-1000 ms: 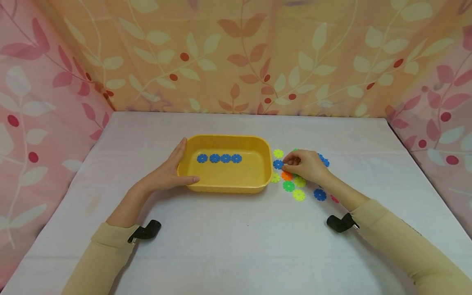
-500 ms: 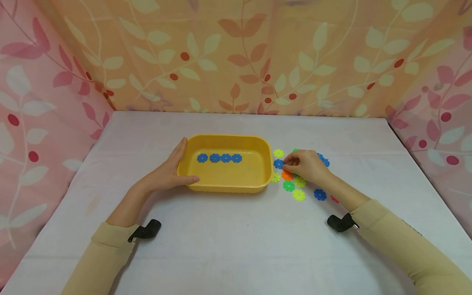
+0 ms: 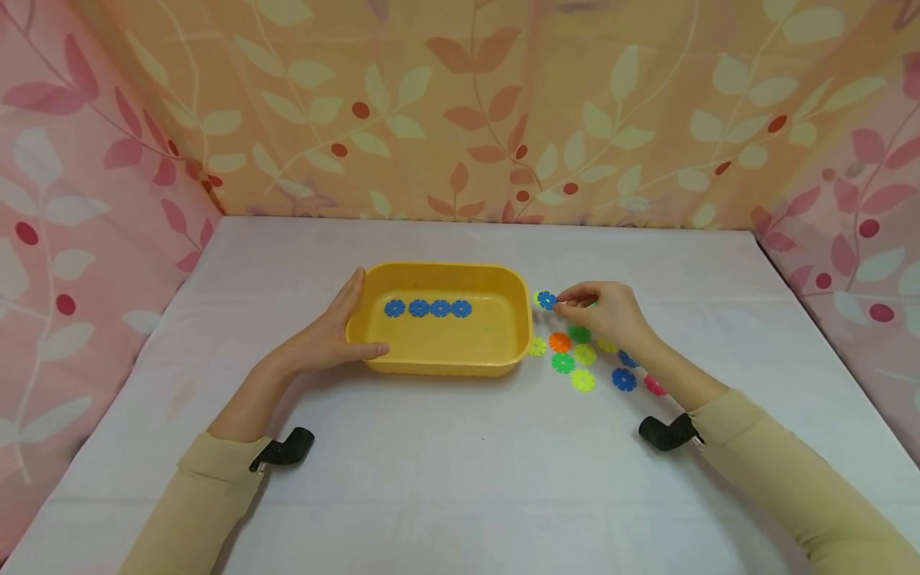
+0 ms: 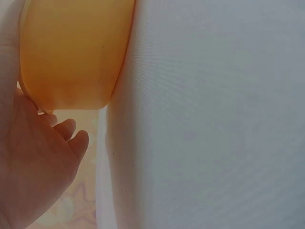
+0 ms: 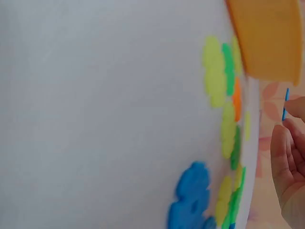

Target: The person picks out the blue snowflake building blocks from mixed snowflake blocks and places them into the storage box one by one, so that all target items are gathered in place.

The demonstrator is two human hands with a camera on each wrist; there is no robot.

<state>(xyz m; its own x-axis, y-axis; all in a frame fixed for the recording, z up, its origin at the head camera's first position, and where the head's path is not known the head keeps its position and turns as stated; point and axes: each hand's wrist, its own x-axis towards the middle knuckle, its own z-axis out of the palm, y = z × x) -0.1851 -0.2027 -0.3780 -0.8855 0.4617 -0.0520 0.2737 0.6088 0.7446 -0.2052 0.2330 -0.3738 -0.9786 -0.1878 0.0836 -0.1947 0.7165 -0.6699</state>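
Observation:
My right hand [image 3: 604,313] pinches a blue snowflake building disc [image 3: 546,300] between thumb and fingertips, just right of the tub. The disc shows edge-on in the right wrist view, raised above the tabletop. My left hand [image 3: 323,331] holds the left end of a yellow plastic tub [image 3: 438,369], its thumb over the front rim and its fingers along the end wall. Inside the tub, several blue discs [image 3: 440,308] line up in a row. The left wrist view has the tub's outer wall [image 4: 76,57] with fingertips [image 4: 80,140] beside it.
Loose discs lie right of the tub: orange [image 3: 560,343], green [image 3: 563,362], yellow [image 3: 583,380], blue [image 3: 624,379] and pink [image 3: 655,385]. A white cloth [image 3: 460,471] covers the table, with leaf-patterned curtains [image 3: 460,104] at the back and sides.
My right hand has lifted the blue disc off the table and moved slightly away from me, uncovering a green disc below. The left hand and tub stay put.

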